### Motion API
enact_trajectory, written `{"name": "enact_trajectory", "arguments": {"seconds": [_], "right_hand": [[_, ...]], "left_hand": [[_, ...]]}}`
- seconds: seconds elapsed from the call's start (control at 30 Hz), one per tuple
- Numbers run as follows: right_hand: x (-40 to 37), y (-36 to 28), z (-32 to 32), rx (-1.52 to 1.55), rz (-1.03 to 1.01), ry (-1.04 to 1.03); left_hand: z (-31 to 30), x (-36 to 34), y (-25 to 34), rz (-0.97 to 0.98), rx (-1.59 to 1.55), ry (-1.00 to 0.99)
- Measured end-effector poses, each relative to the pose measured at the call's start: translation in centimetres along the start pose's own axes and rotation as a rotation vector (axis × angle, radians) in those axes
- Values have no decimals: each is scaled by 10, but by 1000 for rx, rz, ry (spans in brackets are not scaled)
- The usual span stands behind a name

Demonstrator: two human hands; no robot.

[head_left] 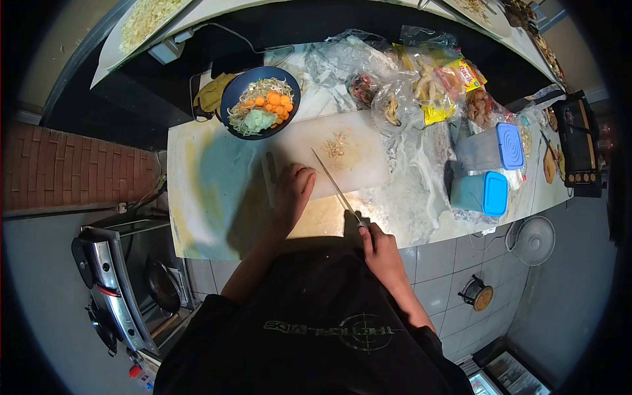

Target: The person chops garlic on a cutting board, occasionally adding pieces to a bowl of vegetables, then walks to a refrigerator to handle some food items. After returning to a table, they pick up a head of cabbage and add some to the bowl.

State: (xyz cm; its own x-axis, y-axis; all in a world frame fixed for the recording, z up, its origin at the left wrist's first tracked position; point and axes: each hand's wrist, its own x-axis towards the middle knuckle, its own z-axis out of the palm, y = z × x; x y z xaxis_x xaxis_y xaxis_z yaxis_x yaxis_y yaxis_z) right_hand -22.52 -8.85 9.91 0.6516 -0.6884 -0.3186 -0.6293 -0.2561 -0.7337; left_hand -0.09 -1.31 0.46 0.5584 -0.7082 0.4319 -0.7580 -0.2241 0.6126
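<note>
I see the left hand (293, 187) laid flat, fingers together, on the smooth white cutting board (362, 164) on the mottled counter (210, 197). The right hand (378, 250) is clenched round the handle of the knife (334, 186). Its long thin steel blade slants toward a small pile of pale shreds (337, 145)

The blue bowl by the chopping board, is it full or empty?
Full. The blue bowl is heaped with pale shredded strands, orange carrot slices and a light green lump.
</note>
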Motion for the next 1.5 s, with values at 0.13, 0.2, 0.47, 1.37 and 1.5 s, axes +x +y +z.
{"name": "enact_trajectory", "arguments": {"seconds": [0.13, 0.2, 0.47, 1.37, 1.5], "right_hand": [[-2, -7, -5, -18, 21, -48], [-2, -6, -4, -33, 38, -85], [-1, 1, 2, -18, 14, -49], [17, 6, -3, -88, -32, -43], [19, 4, -6, -89, -21, -69]], "left_hand": [[2, -1, -3, -4, -30, -5], [2, -1, -2, -6, -33, -1], [1, -1, 1, -13, -43, 18], [-1, 3, 1, -80, -14, 0], [-1, 1, -1, -126, -24, -7]]}}
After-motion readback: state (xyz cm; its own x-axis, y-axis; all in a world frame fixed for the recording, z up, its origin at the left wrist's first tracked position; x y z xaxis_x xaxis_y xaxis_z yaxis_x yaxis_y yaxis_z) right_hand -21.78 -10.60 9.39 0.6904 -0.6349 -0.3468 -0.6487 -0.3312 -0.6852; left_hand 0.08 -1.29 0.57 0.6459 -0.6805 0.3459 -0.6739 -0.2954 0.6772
